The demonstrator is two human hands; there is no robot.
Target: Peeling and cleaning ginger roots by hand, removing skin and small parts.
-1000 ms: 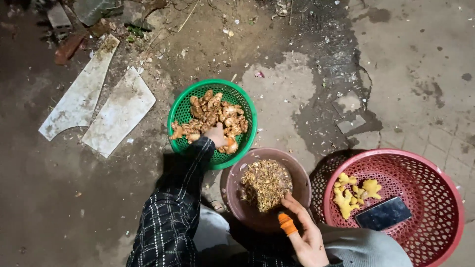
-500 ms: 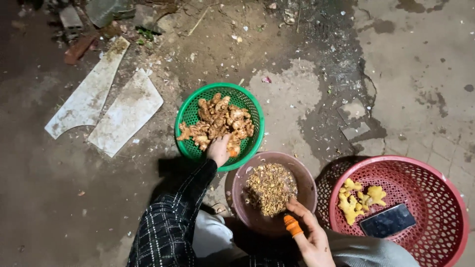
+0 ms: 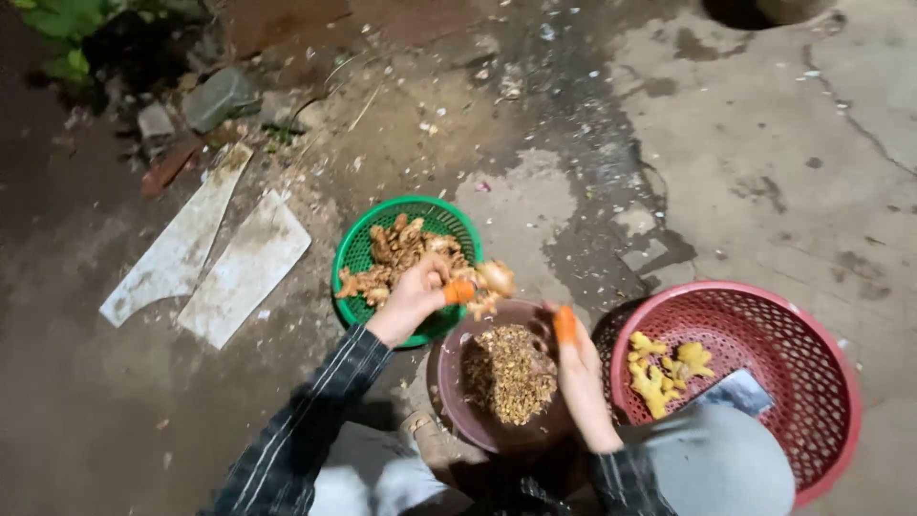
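Note:
My left hand (image 3: 413, 298) is lifted over the near rim of a green basket (image 3: 355, 256) full of unpeeled ginger. It grips a ginger piece (image 3: 494, 280), and one of its fingers wears an orange cap. My right hand (image 3: 580, 380) hovers edge-on over the right side of a brown bowl (image 3: 447, 387) heaped with brownish peelings (image 3: 509, 375). Its raised thumb also wears an orange cap; whether it holds anything is not visible. The two hands are a short gap apart above the bowl.
A red basket (image 3: 821, 382) at the right holds a few yellow peeled ginger pieces (image 3: 659, 371) and a dark flat object (image 3: 737, 390). Two pale flat slabs (image 3: 205, 256) lie at the left on dirty concrete. Stones and green plants are at the far left.
My left hand has come out of the green basket with a ginger piece, moving toward the brown bowl. My right hand has risen over the bowl's right side. The camera moved closer.

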